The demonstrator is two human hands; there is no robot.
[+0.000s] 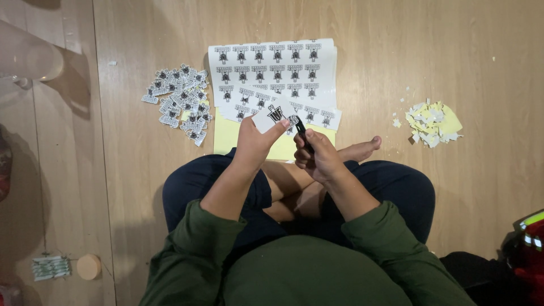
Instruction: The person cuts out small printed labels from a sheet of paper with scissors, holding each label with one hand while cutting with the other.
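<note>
Fingers of the left hand pinch a white printed sticker strip; right hand grips small black scissors cutting it.

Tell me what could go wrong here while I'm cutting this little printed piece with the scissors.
The scissors in your right hand work very close to the left hand fingertips pinching the small printed piece, so a slip might nick a finger. Your bare foot lies just below the blades. Offcuts could also fall among the finished cutouts instead of onto the scrap pile.
</note>
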